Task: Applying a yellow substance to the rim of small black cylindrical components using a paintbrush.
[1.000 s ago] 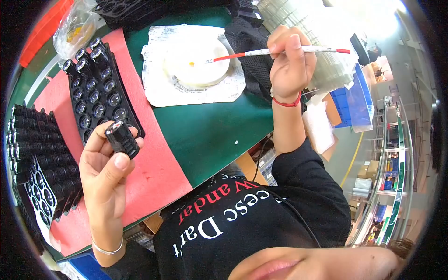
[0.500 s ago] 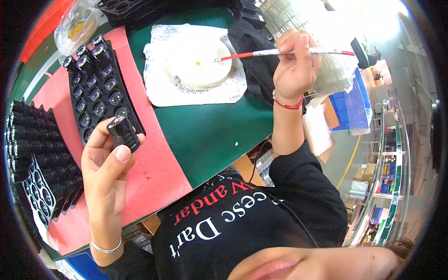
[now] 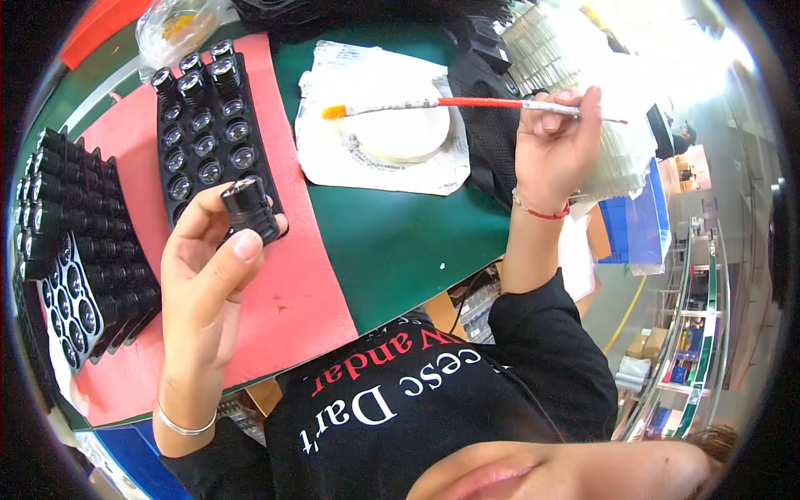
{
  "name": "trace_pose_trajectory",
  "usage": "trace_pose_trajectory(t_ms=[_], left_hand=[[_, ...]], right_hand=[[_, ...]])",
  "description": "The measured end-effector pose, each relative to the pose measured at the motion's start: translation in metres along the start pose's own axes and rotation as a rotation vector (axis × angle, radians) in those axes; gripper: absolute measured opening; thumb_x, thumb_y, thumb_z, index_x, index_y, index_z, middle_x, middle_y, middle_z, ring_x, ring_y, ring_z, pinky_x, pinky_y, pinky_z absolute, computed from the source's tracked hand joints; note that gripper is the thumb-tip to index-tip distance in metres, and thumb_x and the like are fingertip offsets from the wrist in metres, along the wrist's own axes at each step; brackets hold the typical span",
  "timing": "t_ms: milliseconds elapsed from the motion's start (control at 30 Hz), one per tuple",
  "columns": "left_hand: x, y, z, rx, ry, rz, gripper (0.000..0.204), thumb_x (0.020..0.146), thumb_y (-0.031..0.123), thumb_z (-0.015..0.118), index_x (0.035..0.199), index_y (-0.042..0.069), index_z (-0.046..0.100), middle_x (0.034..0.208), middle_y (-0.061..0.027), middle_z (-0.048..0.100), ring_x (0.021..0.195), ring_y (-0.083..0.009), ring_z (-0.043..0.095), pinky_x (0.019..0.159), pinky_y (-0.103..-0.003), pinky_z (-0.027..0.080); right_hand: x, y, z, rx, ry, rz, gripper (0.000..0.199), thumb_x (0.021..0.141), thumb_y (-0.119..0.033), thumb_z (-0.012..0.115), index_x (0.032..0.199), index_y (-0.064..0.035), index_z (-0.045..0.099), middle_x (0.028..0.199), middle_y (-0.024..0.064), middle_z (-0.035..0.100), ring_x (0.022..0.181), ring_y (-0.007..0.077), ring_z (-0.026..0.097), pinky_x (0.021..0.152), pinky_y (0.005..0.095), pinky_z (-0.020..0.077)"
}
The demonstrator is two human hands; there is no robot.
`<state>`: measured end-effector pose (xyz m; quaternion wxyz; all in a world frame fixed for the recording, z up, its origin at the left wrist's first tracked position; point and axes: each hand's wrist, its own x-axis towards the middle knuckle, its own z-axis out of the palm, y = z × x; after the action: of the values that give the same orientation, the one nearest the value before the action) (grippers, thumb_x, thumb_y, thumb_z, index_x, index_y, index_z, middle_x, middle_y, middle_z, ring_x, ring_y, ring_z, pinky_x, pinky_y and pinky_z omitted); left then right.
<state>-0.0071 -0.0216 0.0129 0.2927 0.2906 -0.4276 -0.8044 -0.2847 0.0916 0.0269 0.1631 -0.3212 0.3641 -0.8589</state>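
Note:
Between the thumb and fingers of my left hand is a short black ribbed cylinder with a glassy top, like a flashlight head, slightly tilted. My right hand pinches a thin red-and-white paintbrush by its handle. Its orange tip hangs over the left part of a printed paper sheet, where a round white dish or pad lies. Beside my left hand, a black tray holds several similar cylinders, some standing higher in the far rows.
Black trays of cylinders are stacked at the left on a pink mat. The mat covers part of a green table. A plastic bag lies far left; black mesh fabric and clear stacked strips lie beyond the right hand.
The brush has moved from the dish's middle toward the left, and its orange tip now shows clear of it. My right hand is lower in view. The left hand still grips the cylinder.

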Motion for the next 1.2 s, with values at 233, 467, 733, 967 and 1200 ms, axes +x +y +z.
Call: trace_pose_trajectory(t_ms=[233,467,733,967,1200], left_hand=[[-0.004,0.003,0.001,-0.010,-0.028,0.009,0.034,0.072,0.008,0.060,0.103,0.001,0.047,0.091,-0.0067,0.053,0.084,-0.0131,0.055,0.064,-0.017,0.041],[-0.001,0.001,-0.002,-0.002,-0.012,0.018,0.033,0.070,0.006,0.062,0.100,0.000,0.050,0.091,-0.0046,0.053,0.082,-0.0088,0.050,0.072,-0.019,0.040],[-0.002,0.001,-0.003,0.056,-0.029,0.056,0.033,0.074,0.009,0.060,0.103,0.001,0.046,0.088,-0.0071,0.055,0.067,-0.0042,0.050,0.054,-0.010,0.036],[-0.001,-0.002,-0.003,0.043,-0.058,0.061,0.033,0.075,0.008,0.059,0.104,0.001,0.046,0.087,-0.0068,0.055,0.074,-0.0059,0.053,0.058,-0.012,0.039],[-0.002,-0.003,-0.004,0.034,-0.074,0.078,0.032,0.076,0.006,0.057,0.105,0.001,0.046,0.093,-0.0074,0.055,0.082,-0.0102,0.055,0.059,-0.012,0.041]], right_hand=[[-0.001,0.000,0.002,0.020,-0.042,0.026,0.029,0.085,-0.026,0.047,0.069,-0.0034,0.053,0.064,0.0054,0.052,0.051,0.0102,0.043,0.047,0.0227,0.0340],[-0.008,0.002,0.002,0.094,-0.254,0.072,0.028,0.087,-0.028,0.041,0.078,-0.0030,0.050,0.069,0.0058,0.051,0.058,0.0134,0.044,0.051,0.0253,0.0339],[-0.015,0.009,0.009,-0.007,-0.479,-0.133,0.032,0.088,-0.030,0.038,0.076,-0.0015,0.047,0.059,0.0109,0.048,0.049,0.0178,0.043,0.044,0.0274,0.0354],[-0.015,0.009,0.010,-0.058,-0.536,-0.145,0.030,0.087,-0.027,0.042,0.075,-0.0002,0.048,0.060,0.0112,0.049,0.050,0.0175,0.044,0.046,0.0266,0.0371],[-0.014,0.009,0.011,-0.113,-0.506,-0.174,0.029,0.086,-0.025,0.044,0.073,0.0000,0.049,0.059,0.0102,0.050,0.050,0.0163,0.045,0.046,0.0254,0.0367]])
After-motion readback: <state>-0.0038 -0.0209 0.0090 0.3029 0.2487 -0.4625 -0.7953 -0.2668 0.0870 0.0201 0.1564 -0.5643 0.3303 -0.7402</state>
